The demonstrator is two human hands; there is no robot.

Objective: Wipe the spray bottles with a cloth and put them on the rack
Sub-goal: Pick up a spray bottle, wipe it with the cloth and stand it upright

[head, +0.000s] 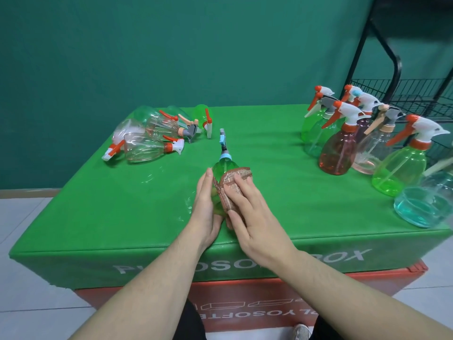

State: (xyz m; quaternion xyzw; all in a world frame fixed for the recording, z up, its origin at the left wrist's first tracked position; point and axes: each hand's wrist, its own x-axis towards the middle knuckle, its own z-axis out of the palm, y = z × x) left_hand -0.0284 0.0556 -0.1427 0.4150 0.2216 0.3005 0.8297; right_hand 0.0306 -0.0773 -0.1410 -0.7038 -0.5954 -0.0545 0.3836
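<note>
Partly hidden, the green spray bottle [223,173] lies tilted near the front middle of the tabletop [269,192], its blue trigger head pointing away toward the far edge. Only its shoulder, neck and a strip of its lower body show; the rest is covered by a brown patterned cloth [232,190] and by both hands. Whether the bottle's base touches the tabletop cannot be told.

The left hand [204,212] cups the bottle from its left side, fingers [206,182] nearly straight along the clear plastic wall, the thumb out of sight. The right hand [250,217] lies flat over the cloth, its fingers [241,184] spread and lightly bent, pressing the fabric against the bottle's right side. The cloth looks woven, with a darker stitched border, and is folded round the bottle's curve.

Farther left, a heap of clear and green bottles [152,136] lies on its side, their orange and white triggers tangled, so their count is hard to make out. At the right, a group of upright bottles [362,141] in green, pink, clear and blue stands close together; the nearest blue one is blurred and cut by the frame edge. Behind them a black wire rack [404,96] shows only in part. The tabletop is a smooth green padded box with white lettering, partly blocked by the forearms.
</note>
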